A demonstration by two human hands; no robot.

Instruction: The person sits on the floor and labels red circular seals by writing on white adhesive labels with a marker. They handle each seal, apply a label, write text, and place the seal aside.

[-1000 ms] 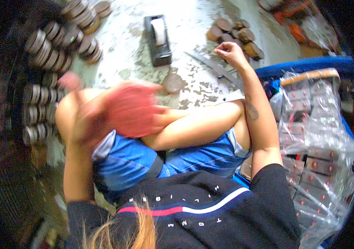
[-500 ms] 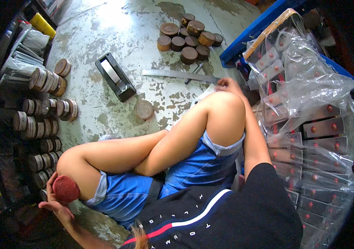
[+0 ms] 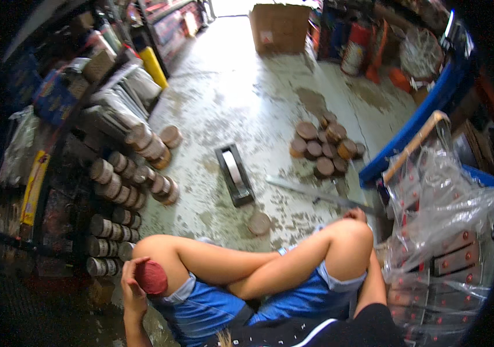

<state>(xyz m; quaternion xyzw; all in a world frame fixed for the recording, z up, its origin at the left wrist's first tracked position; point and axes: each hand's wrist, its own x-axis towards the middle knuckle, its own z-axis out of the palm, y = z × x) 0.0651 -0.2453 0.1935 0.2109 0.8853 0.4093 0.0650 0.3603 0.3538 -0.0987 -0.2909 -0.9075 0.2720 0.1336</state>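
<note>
At the left, my left hand (image 3: 135,287) is closed round a red disc (image 3: 152,277), which rests against my left knee. My right hand (image 3: 355,215) reaches down beyond my right knee, close to the right end of a long metal ruler (image 3: 310,192) on the floor. The knee partly hides its fingers, and whether they grip anything does not show. In front of my crossed legs lie a single brown disc (image 3: 259,223) and a black tape dispenser (image 3: 241,194) with a whitish roll of tape.
Brown discs (image 3: 324,168) are piled on the floor to the right. Rows of labelled discs (image 3: 107,246) line the left side beside shelving. Clear plastic (image 3: 432,185) covers metal pieces at the right, near a blue frame (image 3: 412,139). A cardboard box (image 3: 280,29) stands far ahead.
My view has tilted up, so more of the room shows and everything sits lower and further right in it. The red disc stays in my left hand at the knee.
</note>
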